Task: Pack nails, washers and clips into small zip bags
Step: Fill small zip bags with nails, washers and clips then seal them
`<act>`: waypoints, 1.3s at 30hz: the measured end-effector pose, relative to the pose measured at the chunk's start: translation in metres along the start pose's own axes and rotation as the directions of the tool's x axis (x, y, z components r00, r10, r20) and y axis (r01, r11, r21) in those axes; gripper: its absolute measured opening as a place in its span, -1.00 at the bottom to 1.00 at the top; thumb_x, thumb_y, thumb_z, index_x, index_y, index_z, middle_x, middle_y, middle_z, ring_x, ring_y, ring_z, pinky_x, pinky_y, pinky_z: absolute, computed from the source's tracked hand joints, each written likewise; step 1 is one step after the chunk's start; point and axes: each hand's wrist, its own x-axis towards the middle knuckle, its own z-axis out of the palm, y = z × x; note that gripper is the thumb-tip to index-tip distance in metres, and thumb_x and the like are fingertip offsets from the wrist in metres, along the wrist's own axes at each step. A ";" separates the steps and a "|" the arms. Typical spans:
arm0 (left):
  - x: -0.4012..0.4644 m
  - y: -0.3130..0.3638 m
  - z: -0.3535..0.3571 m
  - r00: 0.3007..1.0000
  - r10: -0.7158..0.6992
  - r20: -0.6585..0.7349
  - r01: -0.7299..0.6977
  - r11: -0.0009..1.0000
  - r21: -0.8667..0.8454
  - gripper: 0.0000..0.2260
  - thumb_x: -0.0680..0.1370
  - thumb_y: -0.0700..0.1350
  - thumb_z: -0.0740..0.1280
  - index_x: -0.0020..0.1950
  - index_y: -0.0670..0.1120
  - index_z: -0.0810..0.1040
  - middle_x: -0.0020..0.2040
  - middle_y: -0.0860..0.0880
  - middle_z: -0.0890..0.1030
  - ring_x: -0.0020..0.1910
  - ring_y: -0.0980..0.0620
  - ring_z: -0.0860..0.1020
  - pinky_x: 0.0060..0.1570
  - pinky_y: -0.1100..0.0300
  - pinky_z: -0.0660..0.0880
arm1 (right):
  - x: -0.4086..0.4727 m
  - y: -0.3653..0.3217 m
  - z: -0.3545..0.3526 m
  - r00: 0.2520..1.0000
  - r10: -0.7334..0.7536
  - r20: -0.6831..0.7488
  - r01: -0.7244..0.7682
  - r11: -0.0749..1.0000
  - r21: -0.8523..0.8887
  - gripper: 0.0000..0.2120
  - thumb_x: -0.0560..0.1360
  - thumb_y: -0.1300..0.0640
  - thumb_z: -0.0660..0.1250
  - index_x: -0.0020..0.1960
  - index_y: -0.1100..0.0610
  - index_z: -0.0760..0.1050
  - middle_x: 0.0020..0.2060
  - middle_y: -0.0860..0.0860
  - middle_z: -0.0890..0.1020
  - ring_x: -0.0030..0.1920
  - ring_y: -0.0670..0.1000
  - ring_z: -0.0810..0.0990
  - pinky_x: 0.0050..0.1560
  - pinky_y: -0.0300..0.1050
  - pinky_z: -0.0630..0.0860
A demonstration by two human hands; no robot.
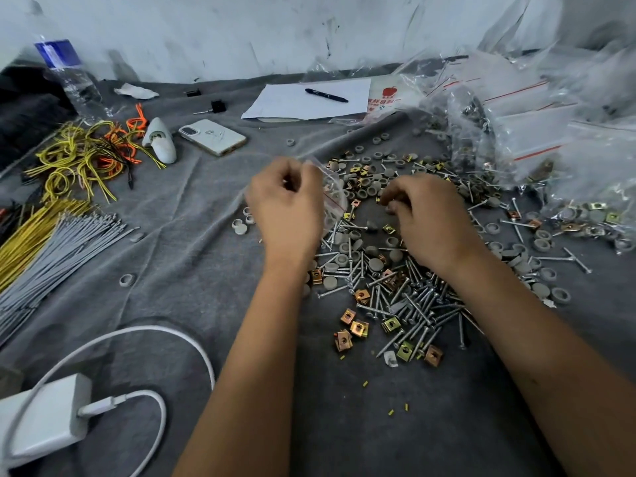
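Left hand (285,204) pinches a small clear zip bag (332,194) at its mouth, frame centre. Right hand (423,208) is curled over the loose pile, fingers closing on small parts; exact piece unclear. Nails (409,304), grey washers (364,191) and brass clips (358,327) are spread centre-right on the grey worktop (179,256). Filled bags (537,132) sit upper right. Risk: the bag mouth is barely open, so parts could miss and scatter, and nail points could puncture the film.
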 end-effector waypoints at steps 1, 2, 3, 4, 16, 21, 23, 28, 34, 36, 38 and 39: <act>-0.004 -0.001 0.004 1.000 -0.006 0.024 0.005 1.000 0.016 -0.73 0.53 -0.30 0.32 -0.36 -0.30 0.44 -0.46 -0.15 0.40 -0.41 -0.01 0.36 -0.37 0.11 0.28 | 0.000 0.002 0.000 1.000 0.002 0.009 -0.002 1.000 -0.026 -0.85 0.59 0.28 0.36 0.11 0.17 0.67 0.05 0.12 0.66 0.05 0.11 0.62 0.11 0.03 0.59; -0.007 -0.002 0.007 0.999 -0.006 0.038 0.005 1.000 0.025 -0.72 0.53 -0.31 0.32 -0.37 -0.31 0.42 -0.47 -0.17 0.38 -0.42 -0.01 0.35 -0.38 0.10 0.28 | 0.000 0.004 0.001 0.999 0.007 0.032 -0.005 0.998 -0.056 -0.84 0.59 0.28 0.35 0.11 0.16 0.67 0.06 0.13 0.65 0.06 0.12 0.61 0.11 0.04 0.58; -0.009 -0.002 0.010 0.999 0.001 0.044 -0.003 0.999 0.040 -0.71 0.52 -0.31 0.33 -0.39 -0.30 0.40 -0.47 -0.13 0.36 -0.42 0.03 0.33 -0.38 0.12 0.28 | 0.000 0.005 0.001 0.998 0.011 0.065 -0.005 0.996 -0.093 -0.84 0.60 0.26 0.35 0.12 0.16 0.67 0.07 0.13 0.64 0.08 0.13 0.60 0.11 0.03 0.58; -0.009 -0.001 0.012 0.999 0.012 0.046 -0.015 0.998 0.062 -0.71 0.52 -0.31 0.33 -0.40 -0.29 0.39 -0.48 -0.08 0.34 -0.42 0.09 0.30 -0.38 0.13 0.28 | 0.000 0.006 0.001 0.994 0.013 0.106 0.001 0.991 -0.133 -0.84 0.60 0.23 0.35 0.13 0.16 0.67 0.08 0.14 0.64 0.09 0.14 0.59 0.13 0.03 0.57; -0.011 -0.005 0.016 0.995 -0.013 0.102 0.005 0.997 0.076 -0.70 0.51 -0.26 0.33 -0.39 -0.30 0.37 -0.45 -0.24 0.37 -0.41 0.04 0.29 -0.36 0.09 0.24 | -0.001 -0.005 -0.005 0.917 0.088 0.389 0.031 0.957 -0.289 -0.69 0.59 -0.14 0.35 0.16 0.08 0.57 0.15 0.06 0.55 0.25 0.16 0.42 0.26 0.13 0.43; -0.011 -0.005 0.016 0.992 -0.022 0.127 0.011 0.997 0.081 -0.72 0.48 -0.23 0.31 -0.37 -0.33 0.37 -0.42 -0.30 0.40 -0.40 -0.01 0.31 -0.31 0.05 0.30 | -0.005 -0.007 0.001 0.951 0.009 0.308 0.083 0.955 -0.286 -0.77 0.61 -0.02 0.36 0.16 0.11 0.51 0.12 0.07 0.60 0.22 0.16 0.47 0.24 0.14 0.43; -0.011 -0.008 0.016 0.988 -0.032 0.153 0.016 0.994 0.108 -0.72 0.48 -0.22 0.32 -0.38 -0.30 0.38 -0.45 -0.20 0.38 -0.40 0.03 0.32 -0.35 0.04 0.30 | -0.006 -0.007 0.002 0.986 -0.049 0.159 0.064 0.993 -0.094 -0.85 0.61 0.11 0.38 0.13 0.14 0.50 0.03 0.08 0.65 0.08 0.12 0.58 0.15 0.12 0.53; -0.013 -0.006 0.019 0.980 0.002 0.201 -0.043 0.980 0.196 -0.72 0.53 -0.26 0.36 -0.38 -0.21 0.45 -0.45 -0.11 0.46 -0.40 0.07 0.37 -0.30 -0.03 0.39 | -0.003 -0.015 -0.006 0.966 -0.215 -0.142 0.246 0.935 0.257 -0.90 0.54 0.20 0.47 0.05 0.18 0.67 -0.09 -0.02 0.70 -0.10 -0.13 0.62 0.00 -0.31 0.53; -0.010 -0.006 0.017 0.982 -0.064 0.176 0.052 0.996 0.073 -0.76 0.52 -0.23 0.31 -0.31 -0.32 0.48 -0.37 -0.35 0.52 -0.33 -0.37 0.53 -0.28 -0.19 0.50 | -0.006 -0.015 -0.002 0.956 -0.290 -0.046 0.293 0.926 0.240 -0.78 0.56 0.29 0.41 0.18 0.16 0.68 0.03 0.03 0.74 0.02 -0.06 0.68 0.14 -0.18 0.57; -0.011 -0.004 0.017 0.984 -0.050 0.170 0.036 0.996 0.084 -0.76 0.53 -0.25 0.31 -0.32 -0.30 0.48 -0.38 -0.30 0.52 -0.36 -0.29 0.50 -0.27 -0.19 0.49 | -0.006 -0.014 -0.003 0.959 -0.284 -0.021 0.279 0.922 0.267 -0.76 0.57 0.28 0.39 0.20 0.11 0.68 0.02 -0.01 0.75 0.01 -0.09 0.70 0.10 -0.11 0.61; -0.012 -0.002 0.017 0.985 -0.023 0.173 0.006 0.995 0.097 -0.75 0.52 -0.24 0.32 -0.35 -0.26 0.47 -0.42 -0.19 0.49 -0.39 -0.12 0.43 -0.30 -0.13 0.45 | -0.006 -0.012 -0.003 0.966 -0.260 0.001 0.249 0.926 0.285 -0.79 0.59 0.25 0.38 0.18 0.08 0.67 -0.02 -0.03 0.75 -0.03 -0.09 0.71 0.04 -0.05 0.63; -0.013 -0.002 0.017 0.984 -0.009 0.176 -0.009 0.995 0.097 -0.75 0.51 -0.23 0.31 -0.37 -0.23 0.46 -0.44 -0.17 0.47 -0.40 -0.10 0.41 -0.32 -0.11 0.43 | -0.006 -0.011 -0.003 0.968 -0.252 0.014 0.239 0.931 0.276 -0.82 0.58 0.23 0.38 0.14 0.08 0.67 -0.05 -0.03 0.75 -0.06 -0.08 0.71 0.01 -0.03 0.63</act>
